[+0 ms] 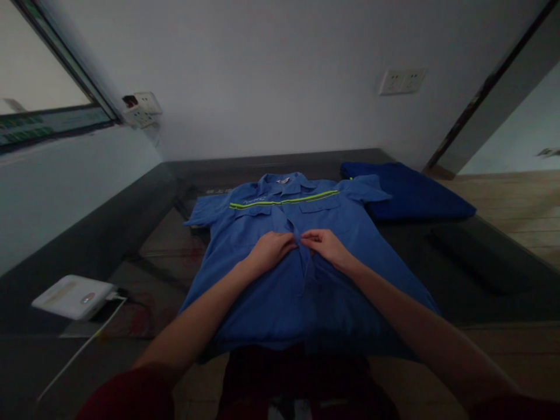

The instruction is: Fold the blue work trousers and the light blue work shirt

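A blue short-sleeved work shirt (262, 291) with a yellow-green stripe across the chest lies spread on the dark table, collar toward the wall. Its lower hem hangs over the near edge. At the middle of the front placket, my left hand (275, 246) pinches one edge of the shirt opening. Close by on the right, my right hand (326, 245) pinches the other edge, its fingertips almost meeting those of the left. The placket gapes a little above and below the hands. Any button between the fingers is too small to make out.
Folded darker blue cloth (406, 189) lies at the back right, partly under a sleeve. A white device (73, 296) with a plugged-in cable (83, 347) rests on the table (464, 274) at left. Wall sockets (402, 81) are above, and a wall stands behind the table.
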Motion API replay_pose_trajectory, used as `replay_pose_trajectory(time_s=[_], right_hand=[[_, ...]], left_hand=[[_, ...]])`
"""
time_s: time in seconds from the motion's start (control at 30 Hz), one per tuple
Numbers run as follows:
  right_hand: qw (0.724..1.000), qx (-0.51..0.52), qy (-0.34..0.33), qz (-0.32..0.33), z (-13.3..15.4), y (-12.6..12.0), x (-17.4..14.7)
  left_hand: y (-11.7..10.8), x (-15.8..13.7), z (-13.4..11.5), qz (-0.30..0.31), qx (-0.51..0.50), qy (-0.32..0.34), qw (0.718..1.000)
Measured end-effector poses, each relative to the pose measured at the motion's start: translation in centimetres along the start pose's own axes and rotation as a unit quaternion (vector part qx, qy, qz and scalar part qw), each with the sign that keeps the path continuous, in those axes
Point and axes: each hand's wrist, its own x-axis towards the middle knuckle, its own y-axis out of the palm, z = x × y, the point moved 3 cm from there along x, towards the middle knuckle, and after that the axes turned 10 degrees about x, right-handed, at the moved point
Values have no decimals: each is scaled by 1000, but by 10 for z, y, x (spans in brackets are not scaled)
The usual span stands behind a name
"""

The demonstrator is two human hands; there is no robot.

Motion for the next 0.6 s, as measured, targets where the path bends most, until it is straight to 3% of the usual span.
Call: replay_pose_trajectory(time_s=[0.23, 0.6], right_hand=[[1000, 6, 12, 5, -1, 3, -1], [1000, 27, -3, -14, 5, 3, -2]], left_hand=[[0, -1, 3, 32, -65, -11, 997], [-13, 2, -3, 24, 53, -46, 997]])
